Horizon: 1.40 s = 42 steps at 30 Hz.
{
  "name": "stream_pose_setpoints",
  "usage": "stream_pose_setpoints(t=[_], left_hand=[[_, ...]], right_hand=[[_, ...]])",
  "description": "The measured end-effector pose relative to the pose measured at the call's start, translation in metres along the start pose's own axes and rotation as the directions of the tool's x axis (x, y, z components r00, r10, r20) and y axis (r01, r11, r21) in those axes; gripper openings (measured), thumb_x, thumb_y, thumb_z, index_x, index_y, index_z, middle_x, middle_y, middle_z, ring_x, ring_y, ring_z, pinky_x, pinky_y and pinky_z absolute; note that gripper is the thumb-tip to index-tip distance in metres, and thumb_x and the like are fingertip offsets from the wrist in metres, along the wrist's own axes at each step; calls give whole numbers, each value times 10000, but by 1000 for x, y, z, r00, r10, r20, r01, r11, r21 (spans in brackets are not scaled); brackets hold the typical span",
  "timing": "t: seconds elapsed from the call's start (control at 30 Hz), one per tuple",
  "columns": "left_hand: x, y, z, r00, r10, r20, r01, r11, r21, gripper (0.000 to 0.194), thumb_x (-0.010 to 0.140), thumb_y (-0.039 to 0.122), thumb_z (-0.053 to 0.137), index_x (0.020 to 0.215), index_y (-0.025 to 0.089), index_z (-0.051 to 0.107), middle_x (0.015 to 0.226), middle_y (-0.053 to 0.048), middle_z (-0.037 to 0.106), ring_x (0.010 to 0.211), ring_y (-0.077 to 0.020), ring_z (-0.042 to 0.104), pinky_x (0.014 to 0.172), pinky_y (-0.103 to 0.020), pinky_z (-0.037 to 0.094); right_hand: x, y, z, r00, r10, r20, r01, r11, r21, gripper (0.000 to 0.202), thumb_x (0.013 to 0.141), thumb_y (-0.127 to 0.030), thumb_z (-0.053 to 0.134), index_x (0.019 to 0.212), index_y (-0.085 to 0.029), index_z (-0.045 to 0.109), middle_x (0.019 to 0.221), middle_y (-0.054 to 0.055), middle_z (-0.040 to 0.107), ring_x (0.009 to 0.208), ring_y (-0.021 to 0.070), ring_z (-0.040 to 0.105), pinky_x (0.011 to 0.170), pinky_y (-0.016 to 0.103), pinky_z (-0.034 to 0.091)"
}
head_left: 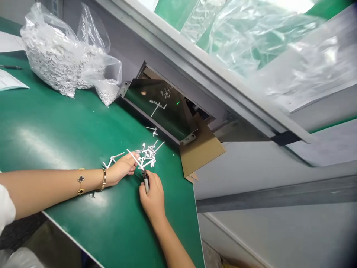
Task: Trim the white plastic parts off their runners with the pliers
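Observation:
My left hand [122, 169] is closed, its fingertips pinching a white branched plastic sprue [135, 158] with thin arms. In my right hand [153, 193] is a pair of small nippers [146, 180] with pale grips and dark jaws. The jaws meet the lower end of the sprue; whether they are closed on it is too small to tell. Just beyond my fingers lies a loose pile of white plastic pieces [150, 152]. Another white sprue [113, 160] rests on the table behind my left wrist, and a small one [153, 130] lies past the pile.
Clear bags of small white parts [52, 56] stand on the green table [69, 130] at the back left. A dark glossy panel [158, 104] leans at the back, beside a cardboard flap [200, 149]. Overhead, a shelf edge [195, 56] slants across, with plastic bags [256, 41] above.

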<state>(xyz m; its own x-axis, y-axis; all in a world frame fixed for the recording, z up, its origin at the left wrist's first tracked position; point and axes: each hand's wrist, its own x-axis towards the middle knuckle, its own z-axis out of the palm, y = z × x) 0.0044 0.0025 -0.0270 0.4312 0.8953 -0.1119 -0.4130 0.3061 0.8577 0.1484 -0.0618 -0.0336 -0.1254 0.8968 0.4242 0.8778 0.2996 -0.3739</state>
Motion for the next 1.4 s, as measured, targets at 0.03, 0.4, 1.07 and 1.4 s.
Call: stream_pose_setpoints(t=[0.03,0.4,1.07,1.4], left_hand=[[-1,1,1,1000,16,10,-16,1000,13,343,791,492,503,748,172,386,617,61,331,471,-30,261,426,-160,213],[-14,7,8,999,27,40,-36,970,241,290,851,450,403,736,184,389,591,53,327,510,-63,301,476,-179,274],[-15,3,11,991,-101,91,96,994,53,250,859,401,403,757,174,381,584,62,335,479,-46,294,464,-178,256],[-13,-3,10,987,-141,72,142,990,-14,252,840,399,451,759,169,387,611,57,363,482,-36,306,477,-180,265]], right_hand=[[-1,0,-1,1000,-9,6,9,1000,2,329,771,-173,388,1081,-164,497,995,86,552,913,233,501,807,381,415],[-9,-3,-9,999,-11,-51,13,999,42,205,874,-241,380,1013,-162,509,843,60,547,770,200,533,689,314,444],[-8,-1,-6,998,-18,-63,19,1000,23,236,873,-235,382,1054,-166,518,937,83,578,847,215,546,731,331,458],[-7,5,-7,998,4,-56,-6,999,-39,233,876,-259,405,987,-162,585,863,72,605,803,213,568,722,314,452]])
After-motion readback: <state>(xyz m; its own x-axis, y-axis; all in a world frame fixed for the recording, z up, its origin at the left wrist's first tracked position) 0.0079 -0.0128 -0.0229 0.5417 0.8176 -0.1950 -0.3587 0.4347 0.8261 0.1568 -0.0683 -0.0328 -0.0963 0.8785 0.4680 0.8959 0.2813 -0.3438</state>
